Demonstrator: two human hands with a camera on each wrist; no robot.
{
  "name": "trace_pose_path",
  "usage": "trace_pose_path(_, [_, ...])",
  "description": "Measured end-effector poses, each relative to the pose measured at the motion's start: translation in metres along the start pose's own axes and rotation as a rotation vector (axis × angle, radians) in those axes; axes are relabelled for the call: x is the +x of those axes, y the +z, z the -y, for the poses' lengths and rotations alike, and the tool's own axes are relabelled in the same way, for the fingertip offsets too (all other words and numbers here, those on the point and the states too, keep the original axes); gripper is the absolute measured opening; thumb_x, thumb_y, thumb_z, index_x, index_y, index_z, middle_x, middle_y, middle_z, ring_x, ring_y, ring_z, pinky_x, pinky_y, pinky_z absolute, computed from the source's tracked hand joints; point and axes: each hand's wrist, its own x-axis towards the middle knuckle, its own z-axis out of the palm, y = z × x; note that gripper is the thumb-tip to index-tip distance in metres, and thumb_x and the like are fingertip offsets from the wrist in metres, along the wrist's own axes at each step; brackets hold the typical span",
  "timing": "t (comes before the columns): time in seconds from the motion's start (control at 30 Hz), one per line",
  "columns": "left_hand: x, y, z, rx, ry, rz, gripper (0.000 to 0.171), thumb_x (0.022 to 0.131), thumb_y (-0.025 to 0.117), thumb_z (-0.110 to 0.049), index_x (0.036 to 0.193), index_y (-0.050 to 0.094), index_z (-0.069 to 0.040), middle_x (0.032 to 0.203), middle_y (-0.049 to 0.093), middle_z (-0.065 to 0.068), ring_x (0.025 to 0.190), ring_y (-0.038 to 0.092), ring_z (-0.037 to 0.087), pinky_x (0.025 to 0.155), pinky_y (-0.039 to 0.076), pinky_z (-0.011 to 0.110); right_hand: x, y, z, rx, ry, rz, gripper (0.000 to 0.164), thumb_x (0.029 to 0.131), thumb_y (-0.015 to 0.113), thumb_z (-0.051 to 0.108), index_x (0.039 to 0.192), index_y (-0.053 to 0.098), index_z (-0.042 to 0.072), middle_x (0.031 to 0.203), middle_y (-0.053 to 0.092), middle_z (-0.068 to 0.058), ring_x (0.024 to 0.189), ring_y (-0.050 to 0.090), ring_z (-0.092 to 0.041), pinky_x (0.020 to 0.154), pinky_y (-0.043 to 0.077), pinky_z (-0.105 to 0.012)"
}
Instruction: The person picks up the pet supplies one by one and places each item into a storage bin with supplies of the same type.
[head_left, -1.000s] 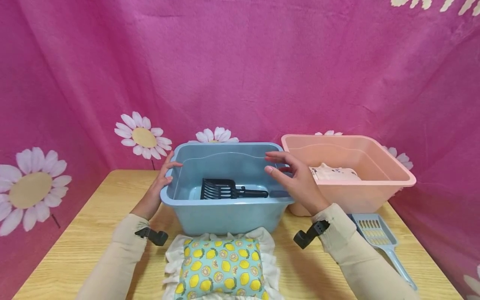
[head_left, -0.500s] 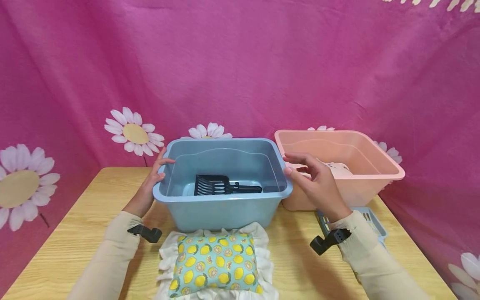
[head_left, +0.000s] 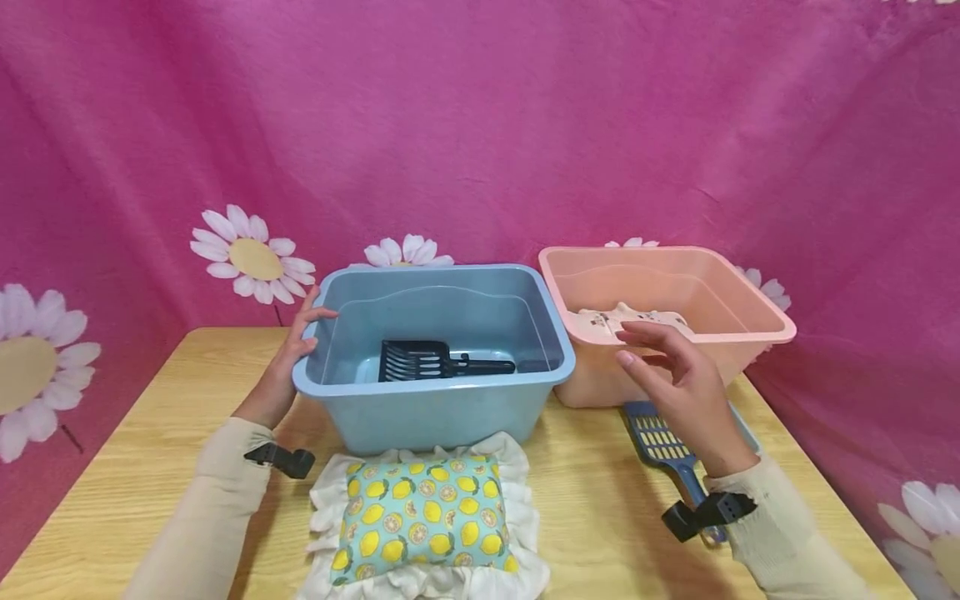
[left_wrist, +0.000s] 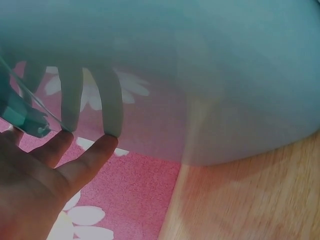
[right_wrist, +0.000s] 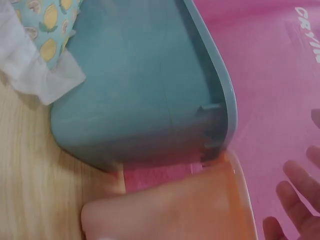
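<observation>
My left hand [head_left: 281,367] holds the left rim of a blue litter box [head_left: 442,417] in the head view; one finger hooks over the rim. Other fingers [left_wrist: 92,160] meet its outer wall in the left wrist view. A black slotted litter scoop [head_left: 416,361] lies inside on the floor of the box. My right hand [head_left: 690,392] hovers empty, thumb and fingers apart, in front of a pink litter box [head_left: 750,354]. Under this hand lies a dark blue litter scoop [head_left: 660,437], its lower part overlapped by my wrist camera.
A lemon-print cushion [head_left: 427,517] with white ruffles lies before the blue box. A pale printed cloth item [head_left: 630,318] sits in the pink box. A lighter blue scoop [head_left: 746,427] is mostly hidden behind my right hand. A pink curtain [head_left: 450,125] hangs behind.
My right hand has moved away from the blue litter box's right rim, to the right, in front of the pink one. My left hand stays at the left rim. The head view has shifted slightly.
</observation>
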Motion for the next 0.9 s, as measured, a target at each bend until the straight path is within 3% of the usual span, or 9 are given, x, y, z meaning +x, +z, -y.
trace_pose_path(0.3, [-0.004, 0.0, -0.004, 0.022, -0.027, 0.001, 0.047, 0.093, 0.038, -0.024, 0.14, 0.038, -0.03, 0.16, -0.006, -0.017, 0.146, -0.007, 0.031, 0.104, 0.009, 0.075, -0.029, -0.021, -0.007, -0.125, 0.091, -0.071, 0.039, 0.089, 0.067, 0.008, 0.128, 0.059, 0.008, 0.122, 0.063, -0.011, 0.109, 0.058, -0.011, 0.087, 0.047, -0.016])
trace_pose_path(0.5, [-0.004, 0.001, -0.004, 0.001, -0.029, 0.013, 0.047, 0.094, 0.039, -0.023, 0.141, 0.038, -0.03, 0.16, -0.007, -0.016, 0.145, -0.007, 0.032, 0.104, 0.009, 0.074, -0.053, -0.03, -0.017, -0.201, 0.176, -0.128, 0.04, 0.089, 0.069, 0.013, 0.128, 0.06, 0.013, 0.121, 0.064, -0.002, 0.106, 0.058, -0.004, 0.084, 0.045, -0.012])
trace_pose_path(0.7, [-0.005, 0.0, -0.003, -0.004, -0.03, 0.005, 0.048, 0.094, 0.04, -0.025, 0.142, 0.037, -0.03, 0.16, -0.008, -0.014, 0.145, -0.006, 0.032, 0.105, 0.011, 0.073, -0.068, -0.035, -0.024, -0.204, 0.183, -0.165, 0.039, 0.088, 0.069, 0.008, 0.126, 0.061, 0.01, 0.116, 0.065, 0.008, 0.103, 0.059, -0.002, 0.081, 0.046, -0.012])
trace_pose_path(0.9, [-0.001, 0.002, -0.002, -0.036, -0.003, 0.006, 0.045, 0.093, 0.039, -0.021, 0.136, 0.043, -0.035, 0.16, -0.007, -0.012, 0.144, -0.004, 0.034, 0.105, 0.011, 0.073, -0.091, -0.037, -0.031, -0.259, 0.265, -0.207, 0.041, 0.088, 0.07, 0.012, 0.128, 0.06, 0.011, 0.117, 0.065, 0.003, 0.105, 0.056, 0.002, 0.08, 0.045, -0.011])
